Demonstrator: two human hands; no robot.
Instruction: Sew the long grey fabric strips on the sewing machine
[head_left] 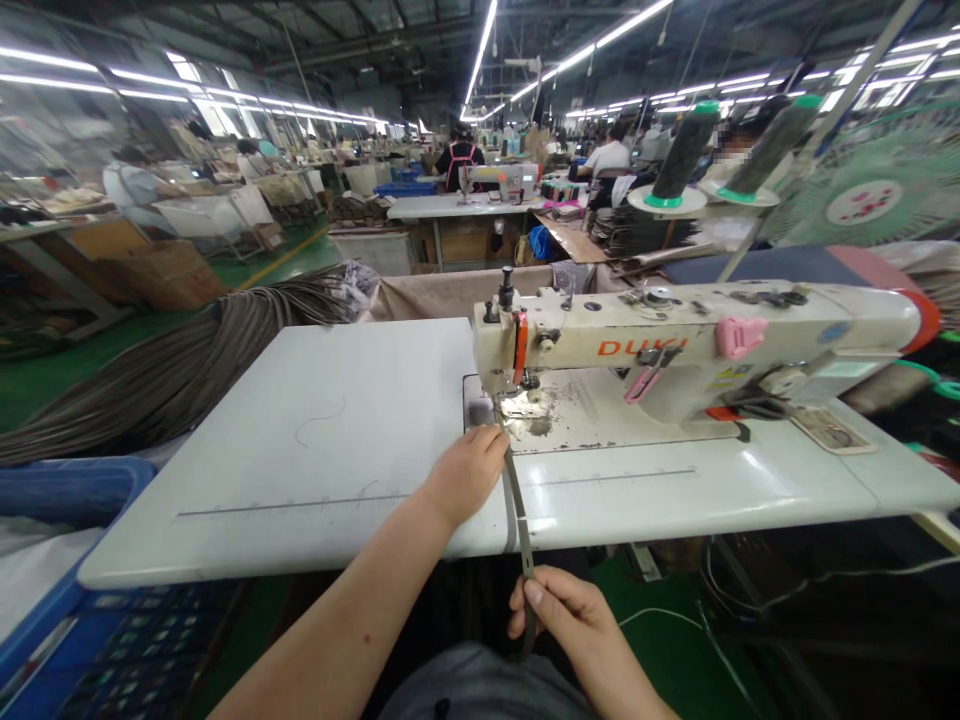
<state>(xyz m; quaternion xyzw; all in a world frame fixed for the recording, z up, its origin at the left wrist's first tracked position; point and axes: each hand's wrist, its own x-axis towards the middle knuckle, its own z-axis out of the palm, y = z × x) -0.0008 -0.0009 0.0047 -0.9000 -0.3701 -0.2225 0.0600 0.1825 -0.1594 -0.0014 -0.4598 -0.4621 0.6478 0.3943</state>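
Observation:
A narrow dark strap runs from the needle area of a sewing machine toward me and over the table's front edge. Close to the presser foot, my left hand has its fingers closed on the strap's far part. Below the edge, my right hand pinches the strap between thumb and fingers, and its tail hangs down past them. The machine head stands on a white sewing table, its work light shining on the metal plate. My left fingers hide part of the strap.
A large bundle of dark strips lies beyond the table on the left. A blue crate stands at the near left. Two thread cones and a green fan are at the right. Loose threads lie on the tabletop. Several people work farther back.

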